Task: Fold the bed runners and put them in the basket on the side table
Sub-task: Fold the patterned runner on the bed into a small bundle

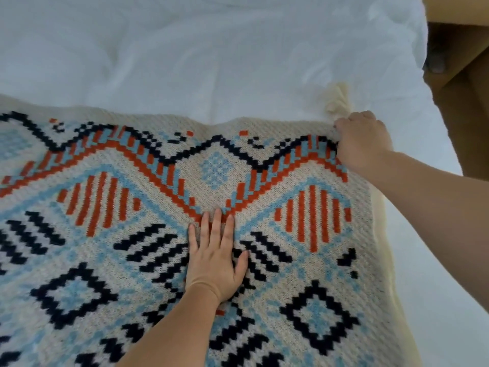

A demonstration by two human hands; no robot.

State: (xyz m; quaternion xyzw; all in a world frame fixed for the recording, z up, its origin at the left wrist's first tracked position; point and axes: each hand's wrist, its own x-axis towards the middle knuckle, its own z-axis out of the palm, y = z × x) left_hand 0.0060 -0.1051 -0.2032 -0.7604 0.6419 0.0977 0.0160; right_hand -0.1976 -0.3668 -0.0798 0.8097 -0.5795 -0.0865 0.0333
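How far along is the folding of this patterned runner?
Early on. Nothing looks finished: the bed runner lies spread on the white bed. In hand: the left hand presses flat on its middle while the right hand grips its far corner. Left: folding it and putting it in the basket, which is not in view.

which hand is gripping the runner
The right hand, curled round the far right corner of the cream, blue and orange knitted bed runner; the left hand lies flat, fingers straight.
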